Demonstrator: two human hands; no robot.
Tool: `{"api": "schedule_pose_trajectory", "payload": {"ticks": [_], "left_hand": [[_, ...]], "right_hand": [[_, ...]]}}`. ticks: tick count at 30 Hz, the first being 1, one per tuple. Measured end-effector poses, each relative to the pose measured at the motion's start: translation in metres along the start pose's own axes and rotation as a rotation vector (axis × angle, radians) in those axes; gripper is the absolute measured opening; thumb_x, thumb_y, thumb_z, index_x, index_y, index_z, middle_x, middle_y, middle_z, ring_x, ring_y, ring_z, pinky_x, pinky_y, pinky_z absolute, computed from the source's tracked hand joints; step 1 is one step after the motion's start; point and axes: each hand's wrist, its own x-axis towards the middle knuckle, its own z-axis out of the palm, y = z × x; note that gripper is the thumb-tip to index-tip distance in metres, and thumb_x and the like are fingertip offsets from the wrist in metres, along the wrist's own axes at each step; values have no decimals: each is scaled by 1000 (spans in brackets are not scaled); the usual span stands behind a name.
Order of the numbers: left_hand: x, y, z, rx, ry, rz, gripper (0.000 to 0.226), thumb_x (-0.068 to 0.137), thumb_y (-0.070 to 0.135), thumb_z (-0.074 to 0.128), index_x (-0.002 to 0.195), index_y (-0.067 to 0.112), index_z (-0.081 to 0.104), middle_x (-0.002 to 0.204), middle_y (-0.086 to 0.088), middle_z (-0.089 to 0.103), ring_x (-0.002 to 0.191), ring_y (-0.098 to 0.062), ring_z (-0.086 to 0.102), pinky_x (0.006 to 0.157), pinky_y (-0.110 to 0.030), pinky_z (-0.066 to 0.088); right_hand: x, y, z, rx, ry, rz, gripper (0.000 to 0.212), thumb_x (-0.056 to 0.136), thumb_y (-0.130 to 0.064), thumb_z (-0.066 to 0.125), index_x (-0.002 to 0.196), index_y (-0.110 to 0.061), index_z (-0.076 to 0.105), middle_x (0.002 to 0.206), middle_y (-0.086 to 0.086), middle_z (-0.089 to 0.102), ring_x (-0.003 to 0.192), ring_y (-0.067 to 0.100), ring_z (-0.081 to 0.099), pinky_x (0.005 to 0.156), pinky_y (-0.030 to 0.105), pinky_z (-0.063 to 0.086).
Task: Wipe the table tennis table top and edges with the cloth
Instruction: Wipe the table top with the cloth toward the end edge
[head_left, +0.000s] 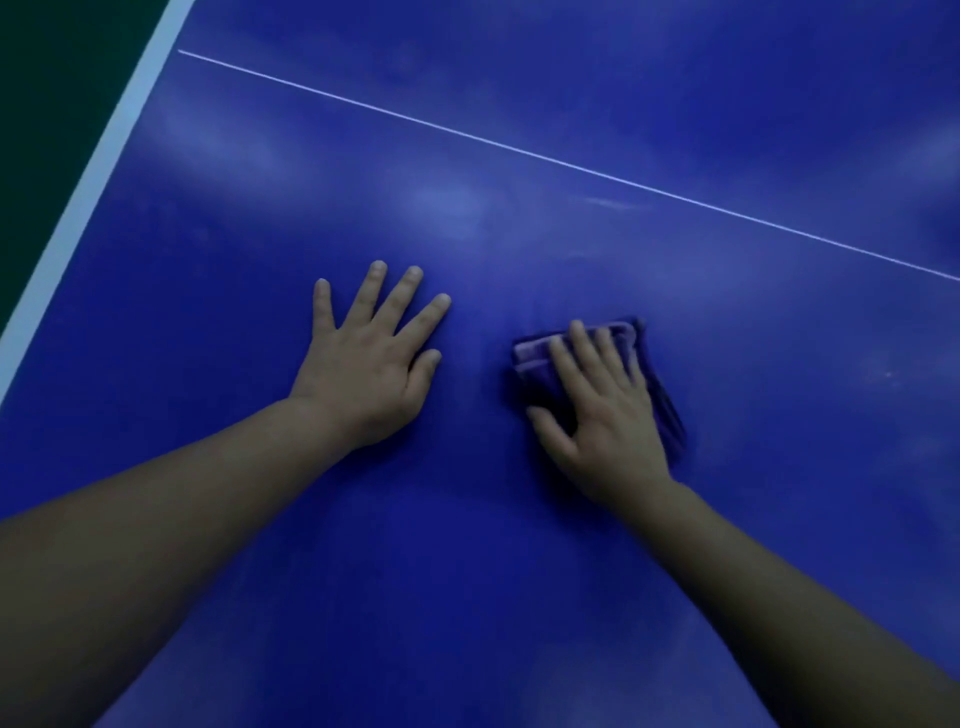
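The blue table tennis table top (519, 571) fills almost the whole view. A folded purple cloth (535, 358) lies flat on it, right of centre. My right hand (602, 410) presses down on the cloth with fingers spread, covering most of it. My left hand (369, 364) rests palm down on the bare table surface to the left of the cloth, fingers apart, holding nothing.
A thin white centre line (571, 166) runs diagonally across the table beyond both hands. The white edge stripe (88, 192) marks the table's left border, with dark green floor (47, 104) past it. Pale smears and light reflections show on the surface.
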Motion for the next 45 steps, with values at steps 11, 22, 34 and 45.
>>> {"api": "schedule_pose_trajectory", "payload": {"ticks": [11,22,34,45], "left_hand": [[-3,-7,4,-51,95,-45,74,93,52,18,157,13,19,166,-4,8,153,-22,0,121,-53,2],[29,11,-3,-39,30,-108,71,95,53,11,158,22,2,166,4,-10,151,-22,-18,116,-63,-10],[74,40,-6,-71,42,-191,70,99,53,14,158,19,1,166,3,-12,150,-27,-18,114,-69,-8],[74,42,-4,-5,56,-173,73,98,58,14,158,18,-2,165,3,-14,150,-28,-20,114,-68,-6]], "right_hand": [[84,-87,11,-15,34,-60,58,96,-51,36,150,-30,43,161,1,33,150,30,23,120,58,13],[123,44,-23,62,39,536,66,99,-51,35,159,-29,15,168,8,5,153,33,0,121,58,-1],[72,43,-14,55,57,-72,60,87,-36,42,142,-15,54,152,8,46,145,32,36,120,52,22],[203,15,-18,-8,63,169,56,99,-44,31,153,-30,35,164,-4,24,152,27,15,120,58,8]]}}
